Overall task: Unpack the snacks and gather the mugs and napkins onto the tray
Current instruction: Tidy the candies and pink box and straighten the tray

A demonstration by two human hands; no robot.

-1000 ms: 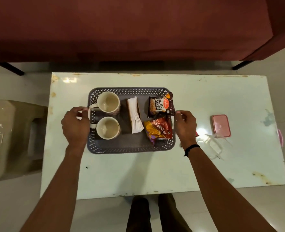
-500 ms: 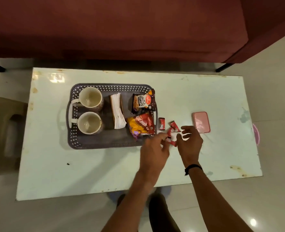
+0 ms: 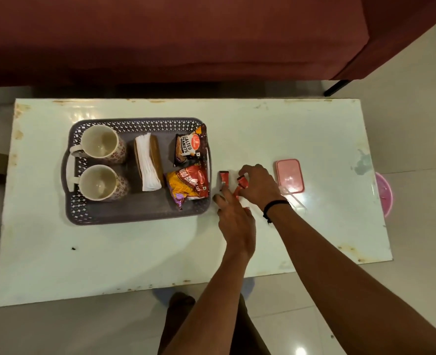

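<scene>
On the white table (image 3: 109,252) a grey tray (image 3: 135,213) holds two mugs (image 3: 101,144), napkins (image 3: 146,162) and two snack packets (image 3: 190,185). Both hands, left hand (image 3: 235,221) and right hand (image 3: 259,187), touch small red sachets (image 3: 223,178) beside a pink lid (image 3: 290,175).

Two upright mugs (image 3: 101,162), a napkin stack (image 3: 146,165) and two snack packets (image 3: 188,170) sat in the grey tray (image 3: 135,213), left of the fingers (image 3: 222,196); small red sachets (image 3: 223,178), perhaps three, lay by them.

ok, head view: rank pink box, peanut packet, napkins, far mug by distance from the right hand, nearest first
From the right hand:
1. Pink box, just right of it on the table.
2. Peanut packet, at the tray's right end.
3. Napkins, mid-tray.
4. Far mug, at the tray's far-left corner.
</scene>
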